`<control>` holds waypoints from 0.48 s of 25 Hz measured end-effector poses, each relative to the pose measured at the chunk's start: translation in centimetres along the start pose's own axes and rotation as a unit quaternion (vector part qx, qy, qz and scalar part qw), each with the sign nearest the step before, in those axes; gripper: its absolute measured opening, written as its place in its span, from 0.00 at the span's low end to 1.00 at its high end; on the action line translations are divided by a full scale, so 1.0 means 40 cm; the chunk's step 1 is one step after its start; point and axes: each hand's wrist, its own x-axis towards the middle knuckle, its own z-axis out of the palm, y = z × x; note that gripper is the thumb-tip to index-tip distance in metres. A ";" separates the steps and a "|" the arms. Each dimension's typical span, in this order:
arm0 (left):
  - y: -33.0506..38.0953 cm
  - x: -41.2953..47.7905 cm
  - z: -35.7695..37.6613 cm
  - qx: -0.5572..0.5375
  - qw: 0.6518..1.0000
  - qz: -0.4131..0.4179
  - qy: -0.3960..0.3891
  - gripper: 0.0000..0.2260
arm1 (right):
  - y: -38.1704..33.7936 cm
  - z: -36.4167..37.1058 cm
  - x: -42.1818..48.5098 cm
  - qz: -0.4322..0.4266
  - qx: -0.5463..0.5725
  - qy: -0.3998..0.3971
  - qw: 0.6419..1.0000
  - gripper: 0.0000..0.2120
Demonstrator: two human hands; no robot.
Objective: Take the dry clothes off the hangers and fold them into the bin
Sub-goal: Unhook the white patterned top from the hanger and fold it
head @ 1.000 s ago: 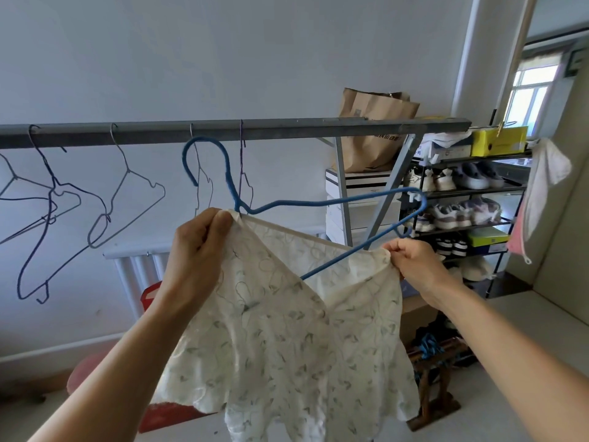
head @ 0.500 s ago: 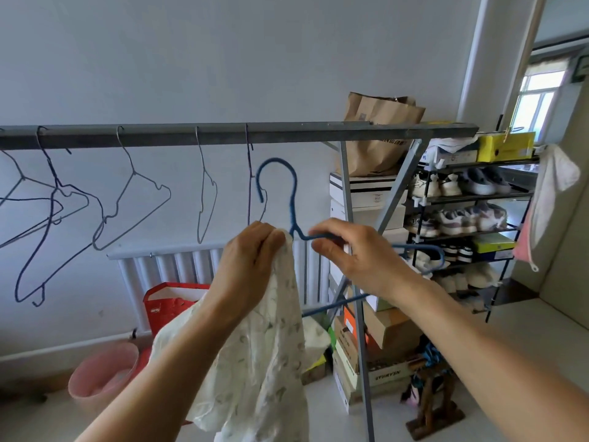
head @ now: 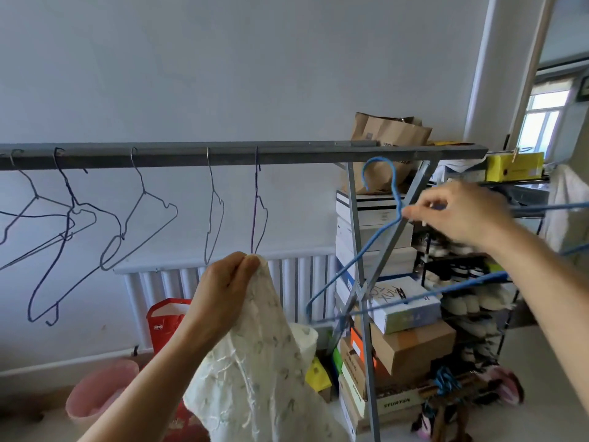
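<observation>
White floral garment [head: 261,362] is now clear of the blue hanger [head: 379,159]: my left hand [head: 223,291] fingers pinch it bunched below the rail [head: 223,154], my right hand [head: 462,215] fingers pinch the bare hanger's neck, swung right, so folding's next.

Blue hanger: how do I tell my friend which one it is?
Find the long grey rail across the room. Just below its right end, the right hand pinches the blue hanger by its neck. It alone is bright blue and off the rail; the thin dark wire hangers all hook over it.
</observation>
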 end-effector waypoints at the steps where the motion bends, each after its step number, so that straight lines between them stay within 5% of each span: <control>1: 0.000 0.001 -0.002 -0.008 1.000 0.001 -0.002 0.19 | -0.004 -0.013 0.036 0.010 -0.043 0.013 0.999 0.15; 6: -0.004 0.005 -0.017 0.015 1.000 0.006 -0.022 0.17 | -0.122 0.058 0.236 -0.001 -0.051 0.046 0.998 0.07; 12: 0.006 -0.007 -0.058 0.025 1.000 -0.015 -0.009 0.16 | -0.242 0.196 0.349 0.043 -0.009 -0.008 0.999 0.13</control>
